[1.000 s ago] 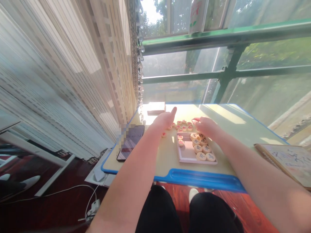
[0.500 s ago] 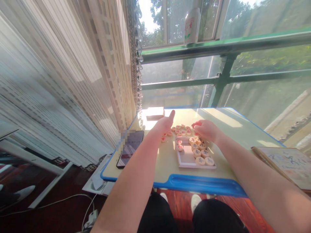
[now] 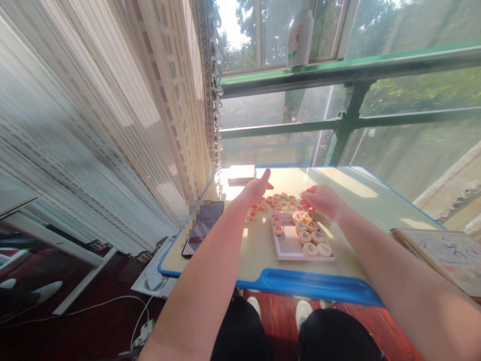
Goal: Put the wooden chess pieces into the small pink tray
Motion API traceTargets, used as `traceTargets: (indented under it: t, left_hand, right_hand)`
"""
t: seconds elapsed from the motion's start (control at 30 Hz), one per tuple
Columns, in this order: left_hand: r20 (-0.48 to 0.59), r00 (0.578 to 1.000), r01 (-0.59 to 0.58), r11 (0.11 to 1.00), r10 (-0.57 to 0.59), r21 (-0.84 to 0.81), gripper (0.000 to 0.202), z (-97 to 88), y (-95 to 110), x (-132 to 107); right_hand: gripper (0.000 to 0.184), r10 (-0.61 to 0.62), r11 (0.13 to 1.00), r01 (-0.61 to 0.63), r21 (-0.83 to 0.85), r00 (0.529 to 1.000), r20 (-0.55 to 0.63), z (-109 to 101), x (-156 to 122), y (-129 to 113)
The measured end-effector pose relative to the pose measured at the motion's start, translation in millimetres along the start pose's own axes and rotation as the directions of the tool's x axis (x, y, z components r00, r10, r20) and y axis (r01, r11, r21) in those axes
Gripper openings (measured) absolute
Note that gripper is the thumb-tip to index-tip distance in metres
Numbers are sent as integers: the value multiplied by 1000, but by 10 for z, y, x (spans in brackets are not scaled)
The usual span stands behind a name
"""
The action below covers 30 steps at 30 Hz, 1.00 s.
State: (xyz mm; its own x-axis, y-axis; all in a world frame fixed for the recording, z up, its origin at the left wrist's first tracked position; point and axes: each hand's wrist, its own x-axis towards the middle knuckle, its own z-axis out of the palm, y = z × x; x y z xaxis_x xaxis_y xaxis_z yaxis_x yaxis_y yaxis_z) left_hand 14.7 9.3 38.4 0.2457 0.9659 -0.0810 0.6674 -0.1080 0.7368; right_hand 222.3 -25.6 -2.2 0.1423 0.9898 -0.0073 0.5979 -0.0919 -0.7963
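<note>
My left hand (image 3: pixel 257 189) hovers over the left side of a spread of red-marked Chinese chess pieces (image 3: pixel 284 204), its thumb raised apart from the fingers. It holds nothing that I can see. To the right of the spread, my right hand (image 3: pixel 319 197) has its fingers curled at a red-marked piece (image 3: pixel 299 208), which they partly hide. Just nearer to me is a shallow white box (image 3: pixel 277 249). Several black-marked pieces (image 3: pixel 305 236) fill its right side in two columns, and two red-marked pieces (image 3: pixel 277 229) lie along its left wall.
A phone (image 3: pixel 203 228) lies at the table's left edge, and a small pale box (image 3: pixel 241 173) stands at the back left. On the right is a flat box with printed writing (image 3: pixel 447 255). A drink can (image 3: pixel 299 40) stands on the window ledge. Curtains hang at left.
My right hand's fingers have lowered and curled in at the red-marked piece by the box's far edge. My left hand has barely shifted, with a finger now showing beneath its thumb.
</note>
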Motion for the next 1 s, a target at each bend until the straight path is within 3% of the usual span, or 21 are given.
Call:
traceTargets:
  t: [0.1,0.17,0.33,0.4,0.53,0.67,0.87,1.0]
  left_hand:
    - [47,999,-22,999,21,23,77,19,-20,-3]
    - [42,999,-33,988,27,152,69,20,-6,-29]
    - [-130,985,-43,901,109,432,32,-67,125,-182]
    - [-142,988,22,863,58,505,29,-108,177,-252]
    - [-48,989,135,706,-142,695,29,-126,220,-318]
    - [17,982,113,648,-191,754,28,-87,213,-298]
    - [19,982,107,636,-189,764,24,-59,204,-285]
    - [60,990,35,641,-125,767,27,-61,196,-282]
  right_hand:
    - [16,-40,998,41,-42,999,31,25,-17,-24]
    - [19,-80,992,82,-93,996,25,37,-18,-26]
    - [25,-116,979,115,-166,993,7,45,-14,-18]
    - [25,-129,971,128,-204,992,4,49,-13,-17]
    - [27,-163,949,157,-273,987,-1,56,-29,-43]
    - [29,-186,909,176,-376,983,11,43,-56,-98]
    - [30,-181,901,171,-398,983,12,32,-66,-120]
    - [30,-192,889,182,-420,981,19,38,-62,-108]
